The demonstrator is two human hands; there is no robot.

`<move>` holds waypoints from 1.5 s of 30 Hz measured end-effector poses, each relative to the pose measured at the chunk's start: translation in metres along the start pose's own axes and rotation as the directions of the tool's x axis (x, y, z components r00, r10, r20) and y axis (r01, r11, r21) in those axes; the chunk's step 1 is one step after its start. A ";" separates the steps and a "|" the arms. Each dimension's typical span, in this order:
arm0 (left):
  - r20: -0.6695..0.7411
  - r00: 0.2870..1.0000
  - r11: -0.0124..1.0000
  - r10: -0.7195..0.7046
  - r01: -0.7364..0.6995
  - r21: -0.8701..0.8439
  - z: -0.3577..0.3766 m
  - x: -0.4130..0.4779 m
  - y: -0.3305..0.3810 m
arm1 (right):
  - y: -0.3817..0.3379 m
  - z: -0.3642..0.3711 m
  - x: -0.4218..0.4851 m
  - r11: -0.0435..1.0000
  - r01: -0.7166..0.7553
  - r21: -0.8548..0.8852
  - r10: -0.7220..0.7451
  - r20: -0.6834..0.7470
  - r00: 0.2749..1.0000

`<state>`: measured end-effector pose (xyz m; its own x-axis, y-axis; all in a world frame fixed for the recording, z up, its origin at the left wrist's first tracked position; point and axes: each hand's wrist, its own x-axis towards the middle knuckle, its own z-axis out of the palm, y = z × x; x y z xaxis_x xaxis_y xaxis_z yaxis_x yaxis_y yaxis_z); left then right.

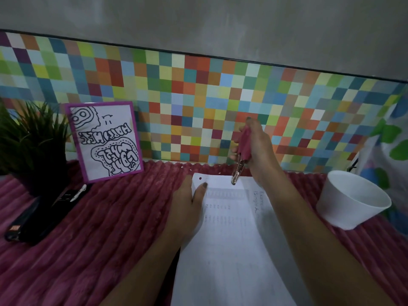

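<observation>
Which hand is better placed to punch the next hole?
Right: the right hand grips the pink punch, its tip at the far edge of the sheet. The left hand only presses that sheet flat.

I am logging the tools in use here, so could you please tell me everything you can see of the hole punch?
The hole punch is a small plier-type tool with pink handles and a shiny metal head. It stands nearly upright, head down, its tip on the far edge of the paper. The right hand grips its handles.
</observation>
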<state>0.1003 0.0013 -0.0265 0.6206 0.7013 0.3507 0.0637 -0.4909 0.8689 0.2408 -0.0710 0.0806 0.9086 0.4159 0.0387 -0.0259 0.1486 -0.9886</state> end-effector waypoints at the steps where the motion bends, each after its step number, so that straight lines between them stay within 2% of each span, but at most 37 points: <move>1: -0.005 1.000 1.000 -0.001 0.001 0.003 0.000 0.001 -0.001 | 0.000 -0.003 0.001 0.999 -0.012 0.042 0.013 -0.035 0.999; 3: -0.016 1.000 1.000 -0.001 0.001 0.002 0.001 0.002 -0.003 | 0.001 -0.005 -0.001 0.991 -0.016 0.130 0.027 -0.079 0.997; 5: -0.018 1.000 1.000 0.004 -0.004 -0.008 0.001 0.001 -0.003 | 0.006 -0.004 -0.004 0.988 0.016 0.151 -0.010 -0.044 0.999; 8: -0.006 1.000 1.000 0.009 -0.009 -0.019 0.000 0.000 -0.002 | 0.014 0.005 -0.011 0.984 0.096 0.152 -0.115 0.118 0.986; 11: -0.014 1.000 1.000 0.011 -0.011 -0.018 0.000 0.001 -0.002 | 0.017 0.010 -0.017 0.978 0.187 0.098 -0.207 0.268 0.941; 14: -0.032 0.999 1.000 0.009 -0.009 -0.005 0.001 0.000 -0.002 | 0.015 0.009 -0.019 0.972 0.233 0.012 -0.224 0.334 0.916; 15: -0.041 0.999 1.000 0.007 -0.007 0.000 0.001 -0.001 -0.002 | 0.013 0.008 -0.017 0.972 0.235 -0.008 -0.222 0.299 0.928; 17: -0.058 0.998 1.000 -0.019 0.019 0.010 0.001 0.001 -0.002 | 0.007 0.003 -0.012 0.982 0.188 0.026 -0.190 0.136 0.972; 20: -0.062 0.998 1.000 -0.026 0.025 -0.008 0.000 0.000 -0.002 | 0.007 -0.005 -0.007 0.974 0.107 0.200 -0.099 -0.049 0.994; 25: 0.031 0.994 0.994 -0.104 0.105 -0.020 -0.001 0.003 -0.004 | 0.022 -0.012 -0.011 0.917 0.133 0.376 -0.108 -0.087 0.990; 28: 0.034 0.989 0.988 -0.142 0.144 -0.052 -0.001 0.005 -0.005 | 0.024 -0.011 -0.011 0.896 0.163 0.414 -0.144 -0.078 0.987; 31: -0.077 0.996 0.999 -0.047 0.046 -0.009 -0.006 0.007 0.001 | 0.024 -0.008 -0.012 0.897 0.175 0.406 -0.164 -0.062 0.985; 33: -0.163 0.973 0.979 0.162 -0.138 0.150 -0.012 0.011 0.011 | 0.023 -0.007 -0.012 0.902 0.170 0.397 -0.161 -0.057 0.985; 35: -0.116 0.922 0.893 0.370 -0.318 0.318 -0.012 0.017 0.023 | 0.022 -0.005 -0.012 0.912 0.159 0.377 -0.148 -0.059 0.987; 36: -0.042 0.911 0.848 0.409 -0.363 0.386 -0.009 0.019 0.030 | 0.021 -0.005 -0.011 0.918 0.157 0.365 -0.145 -0.059 0.988; 38: 0.124 0.916 0.773 0.382 -0.390 0.500 -0.001 0.020 0.042 | 0.021 -0.004 -0.010 0.924 0.162 0.347 -0.152 -0.059 0.987; 40: 0.226 0.917 0.718 0.330 -0.399 0.570 0.007 0.019 0.045 | 0.020 -0.005 -0.011 0.922 0.176 0.345 -0.166 -0.059 0.984; 45: 0.233 0.914 0.687 0.333 -0.404 0.604 0.012 0.023 0.032 | 0.019 -0.006 -0.013 0.918 0.190 0.348 -0.189 -0.038 0.981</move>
<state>0.1259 -0.0050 0.0051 0.7705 0.3570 0.5281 0.2647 -0.9328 0.2444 0.2309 -0.0791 0.0606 0.9124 0.3460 0.2188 0.0036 0.5277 -0.8494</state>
